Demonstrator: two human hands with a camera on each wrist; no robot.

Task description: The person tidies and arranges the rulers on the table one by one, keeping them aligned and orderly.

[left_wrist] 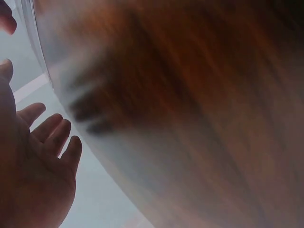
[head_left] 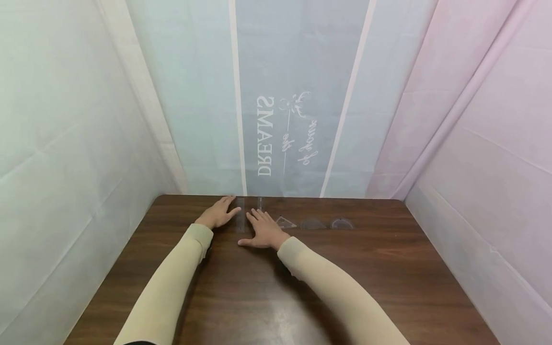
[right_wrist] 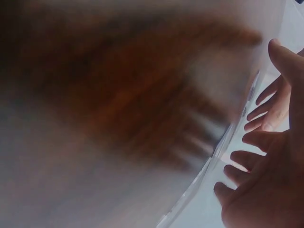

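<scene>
In the head view a clear straight ruler (head_left: 240, 221) lies lengthwise near the far edge of the table, between the two hands. Left of it is my left hand (head_left: 217, 212), fingers spread, the thumb reaching to the ruler's side; I cannot tell if it touches. My right hand (head_left: 265, 232) hovers or rests just right of the ruler, fingers extended toward a smaller clear ruler (head_left: 260, 202). Both wrist views show straight fingers on the left hand (left_wrist: 45, 166) and the right hand (right_wrist: 266, 175), with nothing gripped.
To the right lie a clear set square (head_left: 285, 222), a second clear triangular piece (head_left: 313, 224) and a clear protractor (head_left: 342, 223), in a row on the brown wooden table (head_left: 388, 268). Hanging cloth (head_left: 297, 57) with printed lettering stands behind the table, and pale cloth on both sides.
</scene>
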